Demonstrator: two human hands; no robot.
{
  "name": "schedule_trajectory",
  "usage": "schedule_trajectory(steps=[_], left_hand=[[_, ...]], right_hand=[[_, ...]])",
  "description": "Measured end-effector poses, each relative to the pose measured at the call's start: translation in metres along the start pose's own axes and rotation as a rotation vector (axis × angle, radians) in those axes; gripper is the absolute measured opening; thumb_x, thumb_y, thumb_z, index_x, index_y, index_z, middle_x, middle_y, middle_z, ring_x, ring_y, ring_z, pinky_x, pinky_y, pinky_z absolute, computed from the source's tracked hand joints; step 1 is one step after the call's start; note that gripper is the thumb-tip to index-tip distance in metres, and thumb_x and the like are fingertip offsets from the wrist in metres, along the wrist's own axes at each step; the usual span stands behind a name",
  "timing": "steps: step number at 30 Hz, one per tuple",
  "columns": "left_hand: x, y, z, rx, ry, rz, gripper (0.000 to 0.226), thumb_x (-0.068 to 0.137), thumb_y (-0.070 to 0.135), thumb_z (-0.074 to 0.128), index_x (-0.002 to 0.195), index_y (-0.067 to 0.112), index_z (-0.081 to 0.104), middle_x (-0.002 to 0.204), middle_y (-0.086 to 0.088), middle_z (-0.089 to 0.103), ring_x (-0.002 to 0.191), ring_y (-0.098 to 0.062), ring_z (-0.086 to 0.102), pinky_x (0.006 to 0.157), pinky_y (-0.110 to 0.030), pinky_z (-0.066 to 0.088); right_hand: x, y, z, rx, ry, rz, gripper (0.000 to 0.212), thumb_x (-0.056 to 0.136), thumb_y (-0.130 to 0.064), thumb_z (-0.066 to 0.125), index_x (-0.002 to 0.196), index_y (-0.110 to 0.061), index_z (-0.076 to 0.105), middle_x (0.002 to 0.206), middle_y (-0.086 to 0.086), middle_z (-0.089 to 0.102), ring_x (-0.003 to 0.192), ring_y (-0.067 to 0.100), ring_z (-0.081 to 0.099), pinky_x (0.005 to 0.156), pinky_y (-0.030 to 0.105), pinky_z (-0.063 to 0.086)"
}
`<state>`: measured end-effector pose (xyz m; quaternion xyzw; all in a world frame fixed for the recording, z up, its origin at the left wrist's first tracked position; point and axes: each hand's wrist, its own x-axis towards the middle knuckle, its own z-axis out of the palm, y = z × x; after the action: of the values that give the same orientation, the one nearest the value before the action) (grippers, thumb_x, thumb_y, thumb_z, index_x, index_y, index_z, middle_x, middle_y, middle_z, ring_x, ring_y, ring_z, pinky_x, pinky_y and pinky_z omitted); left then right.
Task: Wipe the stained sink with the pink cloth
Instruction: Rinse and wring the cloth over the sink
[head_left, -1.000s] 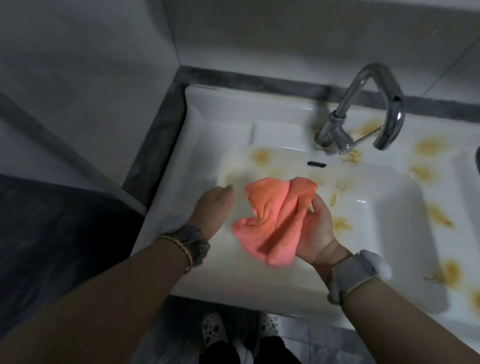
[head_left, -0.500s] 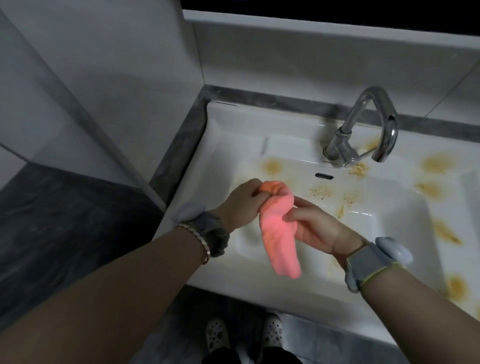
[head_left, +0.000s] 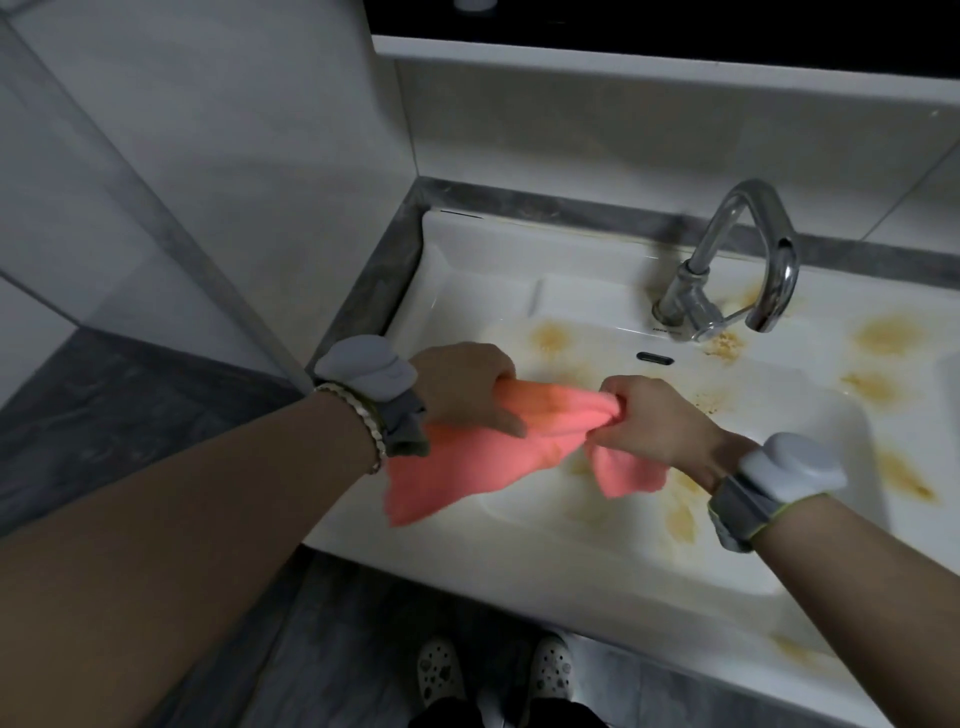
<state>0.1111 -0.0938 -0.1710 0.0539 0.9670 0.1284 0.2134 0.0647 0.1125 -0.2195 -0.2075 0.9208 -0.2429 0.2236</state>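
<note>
The pink cloth (head_left: 483, 447) is stretched between both hands above the left half of the white sink (head_left: 467, 291). My left hand (head_left: 462, 384) grips its left end, with a loose flap hanging below the wrist. My right hand (head_left: 649, 415) clenches the bunched right end, and a short tail of cloth hangs under it. Yellow-brown stains (head_left: 883, 335) spot the sink's rim, back ledge and basin walls. The basin floor under the cloth is hidden.
A chrome tap (head_left: 727, 270) rises from the back ledge, right of my hands, with an overflow slot (head_left: 654, 356) below it. A tiled wall (head_left: 234, 171) closes the left side. My shoes (head_left: 441, 670) stand on the grey floor under the sink's front edge.
The cloth hung bunched from hands held close together; now my hands have pulled apart and the cloth is drawn out sideways between them. The camera has tilted up, showing more wall.
</note>
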Motion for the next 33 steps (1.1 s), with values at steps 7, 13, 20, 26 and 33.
schedule_trajectory(steps=[7,13,20,26,33], left_hand=[[-0.005,0.010,0.024,-0.069,0.039,-0.039,0.014,0.080,0.010,0.051,0.092,0.016,0.054,0.099,-0.008,0.064,0.084,-0.027,0.057,0.070,-0.031,0.041],[-0.002,0.029,0.035,-0.287,0.208,-0.225,0.014,0.082,0.008,0.052,0.096,0.011,0.056,0.105,-0.013,0.062,0.097,-0.032,0.056,0.078,-0.033,0.043],[-0.015,0.058,0.046,-0.462,0.159,0.186,0.020,0.087,0.032,0.057,0.082,0.014,0.063,0.074,-0.006,0.067,0.066,-0.020,0.060,0.061,-0.024,0.043],[0.010,0.026,0.037,-0.691,0.638,-0.155,0.057,0.077,0.018,0.072,0.128,0.012,0.048,0.125,-0.010,0.051,0.114,-0.025,0.050,0.099,-0.041,0.042],[0.025,0.017,0.028,-1.102,0.289,-0.115,0.027,0.070,0.005,0.077,0.089,0.015,0.061,0.089,-0.002,0.063,0.084,-0.018,0.057,0.072,-0.028,0.047]], right_hand=[[-0.003,0.002,-0.009,0.137,-0.239,0.147,0.027,0.059,-0.032,0.080,0.072,-0.016,0.062,0.069,-0.001,0.060,0.066,0.015,0.055,0.058,0.026,0.040],[-0.005,-0.001,0.012,0.722,-0.148,0.455,0.010,0.083,-0.011,0.058,0.076,-0.004,0.057,0.059,0.010,0.042,0.046,0.019,0.038,0.045,0.022,0.026],[-0.005,-0.017,0.025,1.472,-0.008,0.429,0.044,0.098,-0.019,0.025,0.073,-0.002,0.058,0.041,0.003,0.061,0.039,0.011,0.060,0.040,0.016,0.047],[-0.007,-0.010,0.008,1.412,0.093,0.278,0.031,0.095,-0.008,0.029,0.112,0.008,0.050,0.077,0.028,0.046,0.066,0.034,0.045,0.052,0.034,0.034],[-0.002,0.006,-0.010,1.114,0.126,0.110,0.023,0.088,0.011,0.035,0.087,0.010,0.058,0.063,0.016,0.047,0.055,0.021,0.042,0.047,0.021,0.037]])
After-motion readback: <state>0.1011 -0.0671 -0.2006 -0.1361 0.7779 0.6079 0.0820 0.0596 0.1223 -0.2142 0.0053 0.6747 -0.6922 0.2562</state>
